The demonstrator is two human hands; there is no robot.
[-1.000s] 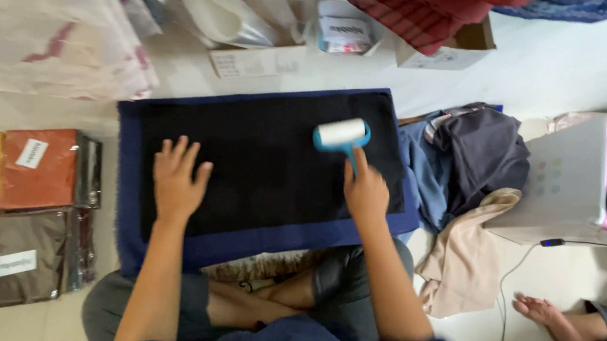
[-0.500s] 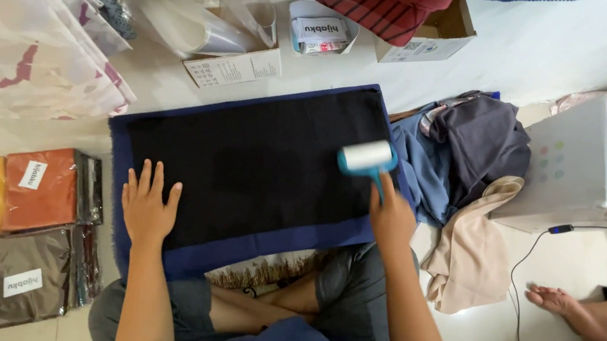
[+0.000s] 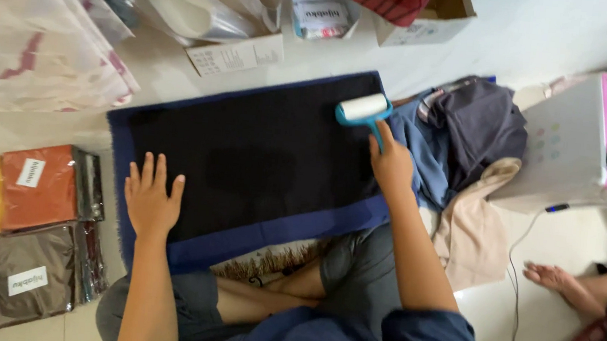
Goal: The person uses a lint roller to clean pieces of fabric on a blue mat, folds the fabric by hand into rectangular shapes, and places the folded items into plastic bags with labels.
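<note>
Head view: right hand [image 3: 392, 163] grips lint roller [image 3: 362, 110].

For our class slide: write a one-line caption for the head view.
Right hand rolls a lint roller over dark cloth; left hand lies flat on it.

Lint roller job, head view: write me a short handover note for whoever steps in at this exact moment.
Right hand: gripping the teal lint roller, whose white roll sits on the far right corner of the black cloth.
Left hand: flat, fingers spread, pressing the cloth's near left part.
Cloth lies spread on a blue mat on the floor, in front of the crossed legs.
Done: cannot tell how much is rolled; no lint shows.
Left: probably the cloth's middle and left, if not yet covered.
</note>
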